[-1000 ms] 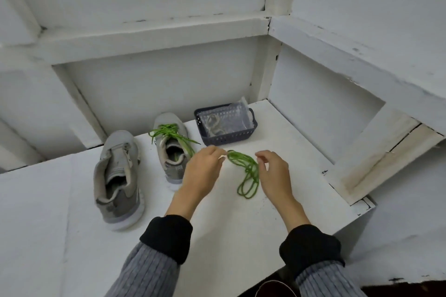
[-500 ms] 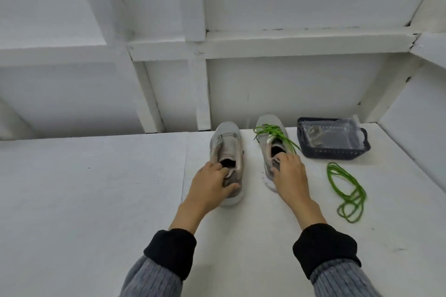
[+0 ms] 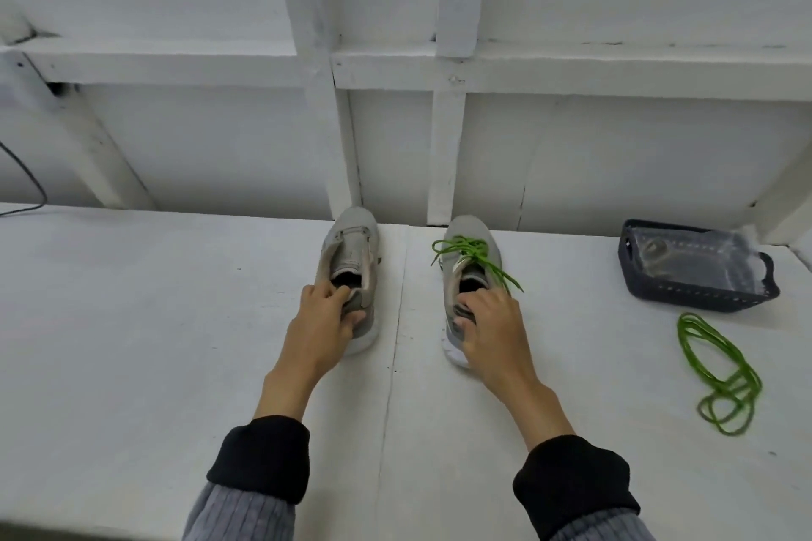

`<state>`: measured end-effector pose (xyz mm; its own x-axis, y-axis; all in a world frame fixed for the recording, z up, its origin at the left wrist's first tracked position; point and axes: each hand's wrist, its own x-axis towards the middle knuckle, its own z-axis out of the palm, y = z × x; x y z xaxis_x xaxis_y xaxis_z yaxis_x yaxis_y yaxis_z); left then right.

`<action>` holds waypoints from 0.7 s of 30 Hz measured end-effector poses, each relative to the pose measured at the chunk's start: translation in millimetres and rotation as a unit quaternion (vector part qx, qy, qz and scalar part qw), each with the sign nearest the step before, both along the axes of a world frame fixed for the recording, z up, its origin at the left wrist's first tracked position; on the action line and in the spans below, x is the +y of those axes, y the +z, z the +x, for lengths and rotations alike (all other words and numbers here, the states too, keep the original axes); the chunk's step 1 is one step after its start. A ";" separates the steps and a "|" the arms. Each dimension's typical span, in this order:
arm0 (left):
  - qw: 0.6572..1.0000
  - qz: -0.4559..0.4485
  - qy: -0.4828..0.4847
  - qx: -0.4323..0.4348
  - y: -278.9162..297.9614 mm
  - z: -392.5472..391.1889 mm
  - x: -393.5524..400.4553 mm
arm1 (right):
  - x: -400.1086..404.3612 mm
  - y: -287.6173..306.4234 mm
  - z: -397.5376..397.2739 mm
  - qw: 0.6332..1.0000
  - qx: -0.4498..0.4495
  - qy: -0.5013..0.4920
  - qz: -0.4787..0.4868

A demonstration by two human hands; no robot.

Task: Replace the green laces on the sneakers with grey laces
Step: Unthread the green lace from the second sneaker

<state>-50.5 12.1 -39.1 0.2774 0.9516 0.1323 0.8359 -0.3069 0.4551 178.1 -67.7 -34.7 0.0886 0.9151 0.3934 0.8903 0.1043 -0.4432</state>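
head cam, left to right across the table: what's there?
black cable → left hand gripping the unlaced sneaker → right hand gripping the sneaker with green laces → dark basket holding a clear bag. The loose green lace overlaps the basket's span, nearer the camera.

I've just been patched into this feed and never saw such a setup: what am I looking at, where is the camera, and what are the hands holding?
No machine here: a person works bare-handed, filmed by one camera on their head, looking down. The left hand grips the heel of the unlaced grey sneaker. The right hand grips the heel of the other sneaker, which has its green lace on. On the white table, a removed green lace lies loose beside a dark basket holding a clear bag.
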 end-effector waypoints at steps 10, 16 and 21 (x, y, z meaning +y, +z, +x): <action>0.992 -0.013 -0.050 -0.114 19.1 85.2 4.3 | 9.2 7.9 25.0 0.968 0.240 -0.064 -0.045; 0.968 -0.148 -0.035 -0.200 13.2 132.9 21.5 | 22.9 -0.8 50.2 0.951 0.265 -0.156 -0.035; 0.965 -0.145 -0.029 -0.216 3.4 133.2 20.9 | 29.7 -4.5 52.5 0.953 0.264 -0.139 -0.044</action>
<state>82.7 33.0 -35.7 0.3102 0.9504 -0.0213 0.5345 -0.1559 0.8307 230.6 -38.0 -39.2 0.4968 0.8549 0.1491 0.5280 -0.1615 -0.8337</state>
